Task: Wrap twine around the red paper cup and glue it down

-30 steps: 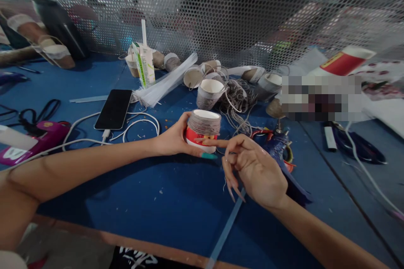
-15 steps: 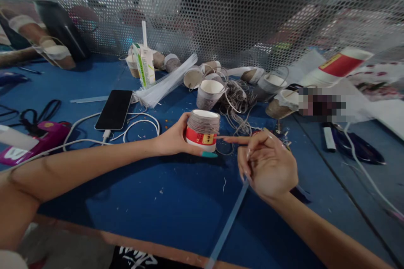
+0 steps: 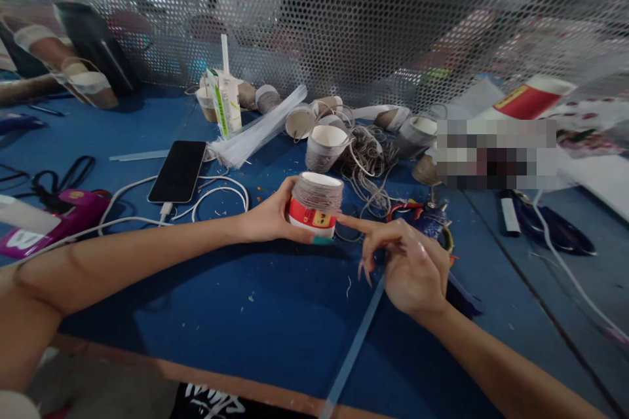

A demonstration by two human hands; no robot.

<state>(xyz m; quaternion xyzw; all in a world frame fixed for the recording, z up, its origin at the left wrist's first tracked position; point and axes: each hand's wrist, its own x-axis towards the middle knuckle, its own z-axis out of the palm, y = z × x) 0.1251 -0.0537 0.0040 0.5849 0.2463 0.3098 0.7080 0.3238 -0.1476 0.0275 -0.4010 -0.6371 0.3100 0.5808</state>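
Observation:
My left hand is wrapped round a red and white paper cup, held upright just above the blue table. Grey cord winds round the cup's upper part in several turns, leaving the red band and a yellow label showing below. My right hand is to the right of the cup, its index finger stretched out to touch the cup's side at the lower edge of the cord. Its other fingers are loosely bent and apart, with nothing visible in them. A tangled heap of grey cord lies behind the cup.
Several cord-wrapped cups, one upright cup among them, stand behind. Left are a phone on a white cable, clear glue sticks and a purple glue gun. Pliers lie right. A perforated metal panel rises behind.
My right hand has shifted slightly and turned, its index finger now against the cup's side and its other fingers lower. The left hand and cup have barely moved.

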